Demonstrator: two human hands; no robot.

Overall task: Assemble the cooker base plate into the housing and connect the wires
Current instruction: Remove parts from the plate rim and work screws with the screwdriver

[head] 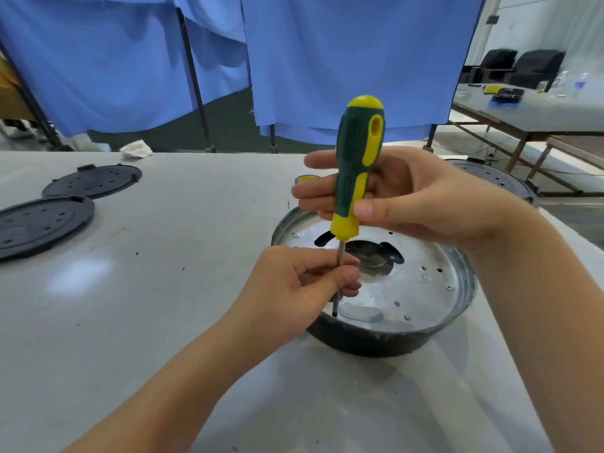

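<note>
The right hand [421, 197] grips the green-and-yellow screwdriver [358, 165] by its handle, held upright; the left hand [304, 282] pinches its shaft (tip at the near rim) over the base plate [408, 289], seated in the dark housing [376, 341] on the table [163, 289].

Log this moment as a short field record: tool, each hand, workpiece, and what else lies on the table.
tool: screwdriver, upright, tip down at the base plate's near edge
right hand: grips the handle
left hand: pinches the shaft
workpiece: metal base plate seated in the dark housing
table: two black round covers at far left
wires: none clearly seen
</note>
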